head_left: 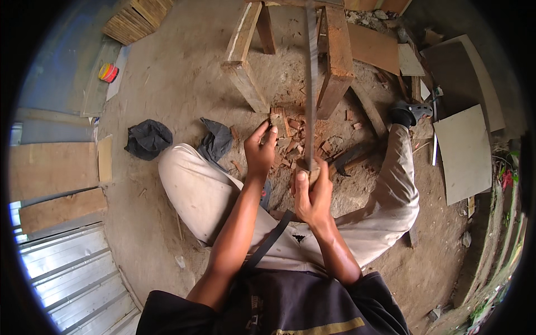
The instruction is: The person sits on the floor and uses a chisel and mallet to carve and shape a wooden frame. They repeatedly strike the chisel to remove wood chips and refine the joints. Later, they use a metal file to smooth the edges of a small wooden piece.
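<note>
My right hand (314,195) is closed round the short wooden handle of a long-bladed tool (311,95). Its narrow grey blade points away from me, almost edge-on, so I cannot tell if it is a saw or a machete. To its left, my left hand (261,149) pinches a small wood piece (276,119) between thumb and fingers. Beyond the hands, reddish wood chips (291,146) litter the dirt floor. A dark curved tool (353,158) lies on the ground right of my right hand, partly hidden.
A wooden trestle (338,61) stands ahead, its legs close to the blade. Two black plastic bags (149,139) lie left, near my bent knee. A plank (368,109) leans beside my right foot. Boards (463,153) stand at right; a red-yellow tub (108,72) is far left.
</note>
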`<state>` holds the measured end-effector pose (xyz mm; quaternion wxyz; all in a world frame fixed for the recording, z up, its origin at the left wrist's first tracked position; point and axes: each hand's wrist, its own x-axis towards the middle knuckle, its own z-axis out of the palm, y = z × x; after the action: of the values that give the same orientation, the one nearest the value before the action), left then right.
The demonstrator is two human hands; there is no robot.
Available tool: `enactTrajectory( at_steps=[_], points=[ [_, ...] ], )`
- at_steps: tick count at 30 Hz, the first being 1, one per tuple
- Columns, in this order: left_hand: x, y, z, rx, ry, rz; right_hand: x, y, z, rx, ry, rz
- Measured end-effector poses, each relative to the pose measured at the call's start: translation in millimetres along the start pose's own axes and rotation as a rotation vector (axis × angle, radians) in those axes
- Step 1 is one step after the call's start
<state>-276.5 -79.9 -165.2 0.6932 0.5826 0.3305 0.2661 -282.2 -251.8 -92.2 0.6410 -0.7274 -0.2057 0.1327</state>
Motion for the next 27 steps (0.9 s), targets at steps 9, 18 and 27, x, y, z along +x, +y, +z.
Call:
enactTrajectory(
  at_steps=[9, 18, 27],
  points=[
    [5.2, 15.3, -11.2, 0.072, 0.085, -0.176, -5.4, 76.6, 12.1, -0.318, -0.148, 0.459],
    [1.5, -4.5, -5.6, 0.067, 0.003, -0.061, -8.7, 40.3, 12.1, -0.073, -0.087, 0.307],
    [1.2, -0.9, -7.0, 0.084, 0.003, -0.049, 0.4, 2.4, 9.2, -0.167, -0.137, 0.375]
  ],
)
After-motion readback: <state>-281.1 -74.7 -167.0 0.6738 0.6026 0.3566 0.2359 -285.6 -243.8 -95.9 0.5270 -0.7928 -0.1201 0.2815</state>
